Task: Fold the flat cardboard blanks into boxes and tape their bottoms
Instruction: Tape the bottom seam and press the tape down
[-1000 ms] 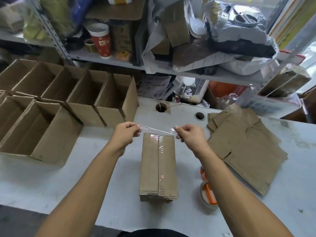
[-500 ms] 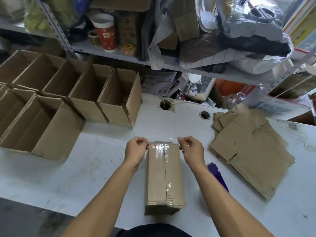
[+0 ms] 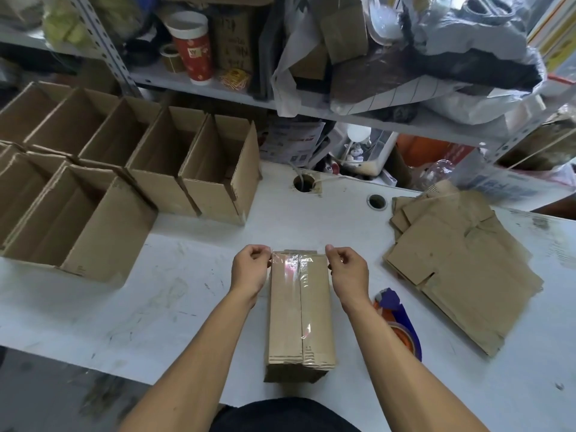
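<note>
I count seven open boxes (image 3: 218, 169) at the worktop's left edge, one taped box (image 3: 300, 310) before me, one pile of flat blanks (image 3: 461, 269), one tape dispenser (image 3: 396, 319), two holes (image 3: 304, 183).

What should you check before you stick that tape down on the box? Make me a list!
1. Both ends of the tape strip held: ok, the left hand and right hand each pinch an end.
2. Strip lies across the far end of the box: ok.
3. Flaps meet at the middle seam: ok, closed under the long tape already there.
4. Strip smooth, no wrinkles: cannot tell, glare hides it.
5. Box sits flat on the table: ok.
6. Tape dispenser within reach for the next strip: ok, beside the right forearm.
</note>
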